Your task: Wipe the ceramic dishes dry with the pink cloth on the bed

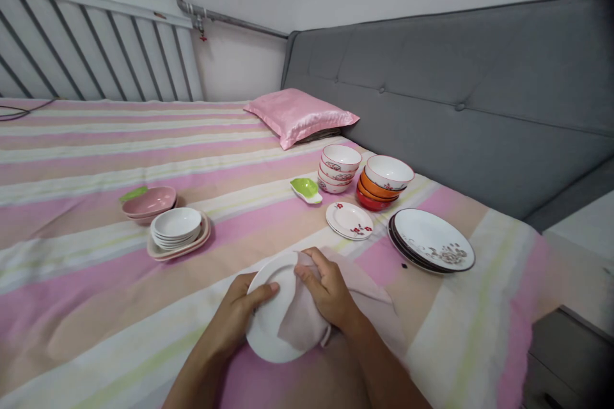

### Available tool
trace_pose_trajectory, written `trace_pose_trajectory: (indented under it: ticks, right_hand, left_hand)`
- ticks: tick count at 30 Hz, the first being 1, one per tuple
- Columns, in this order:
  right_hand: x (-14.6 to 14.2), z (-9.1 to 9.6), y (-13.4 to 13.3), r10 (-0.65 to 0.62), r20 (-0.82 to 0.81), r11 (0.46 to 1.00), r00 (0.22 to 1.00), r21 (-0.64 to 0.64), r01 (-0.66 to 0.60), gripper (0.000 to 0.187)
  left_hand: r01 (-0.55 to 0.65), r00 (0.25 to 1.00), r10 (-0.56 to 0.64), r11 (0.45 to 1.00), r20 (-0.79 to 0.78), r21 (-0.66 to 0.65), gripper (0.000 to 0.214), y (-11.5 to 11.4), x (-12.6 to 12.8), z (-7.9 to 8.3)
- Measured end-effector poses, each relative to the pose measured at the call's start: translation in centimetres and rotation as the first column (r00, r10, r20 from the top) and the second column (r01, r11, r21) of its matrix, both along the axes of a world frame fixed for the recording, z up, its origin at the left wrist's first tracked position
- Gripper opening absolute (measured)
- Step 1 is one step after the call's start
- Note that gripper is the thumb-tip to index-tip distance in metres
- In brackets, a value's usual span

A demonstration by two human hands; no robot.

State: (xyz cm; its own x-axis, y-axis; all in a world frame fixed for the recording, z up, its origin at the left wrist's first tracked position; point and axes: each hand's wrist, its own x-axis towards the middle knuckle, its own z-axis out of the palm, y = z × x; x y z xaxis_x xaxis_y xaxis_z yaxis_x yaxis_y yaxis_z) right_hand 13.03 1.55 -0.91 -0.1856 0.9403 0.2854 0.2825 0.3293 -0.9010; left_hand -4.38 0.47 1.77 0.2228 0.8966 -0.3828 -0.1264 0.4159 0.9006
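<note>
A white plate [268, 331] is held tilted above the bed, close to my body. My left hand [236, 310] grips its left rim, thumb lying on the upper face and fingers hidden behind. Folded over the plate's right side is a pale pink cloth [304, 319], which my right hand [332, 291] pinches against the rim, thumb in front. The rest of the cloth spreads to the right under my right forearm. Just beyond my hands lie small flower-patterned plates [348, 217]. To their right rests a stack of larger dark-rimmed plates [434, 239].
White bowls [340, 166], a stack of orange and red bowls [378, 192] and a green leaf-shaped dish [307, 190] stand farther back. White dishes [176, 227] and pink dishes [151, 201] sit at left. A pink pillow [302, 115] lies by the grey headboard [432, 70].
</note>
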Motion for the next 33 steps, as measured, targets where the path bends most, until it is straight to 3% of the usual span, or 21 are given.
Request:
trace_pose_trajectory:
  ticks: [7, 15, 23, 29, 33]
  right_hand:
    - [-0.2, -0.7, 0.3, -0.131, -0.075, 0.991, 0.989, -0.031, 0.129, 0.019]
    - [-1.5, -1.8, 0.7, -0.348, -0.205, 0.937, 0.915, -0.092, 0.336, 0.024]
    - [-4.0, -1.0, 0.2, -0.558, -0.258, 0.829, 0.788, -0.205, 0.52, 0.031]
    - [-6.4, -0.3, -1.0, -0.633, -0.301, 0.771, 0.714, -0.326, 0.547, 0.032]
    - [-7.5, -0.5, -1.6, -0.6, -0.403, 0.796, 0.691, -0.387, 0.466, 0.034]
  left_hand:
    - [-0.14, 0.99, 0.14, 0.987, 0.005, 0.075, 0.026, -0.2, 1.1, -0.2]
    - [-0.336, 0.941, 0.338, 0.933, 0.009, 0.126, 0.035, -0.7, 2.9, -0.1]
    - [-0.482, 0.861, 0.505, 0.846, -0.055, 0.227, 0.039, -1.5, 3.6, -0.1]
    - [-0.556, 0.771, 0.614, 0.778, -0.168, 0.294, 0.036, -2.7, 4.4, -0.5]
    - [-0.562, 0.719, 0.659, 0.737, -0.219, 0.375, 0.03, -3.6, 5.2, -0.8]
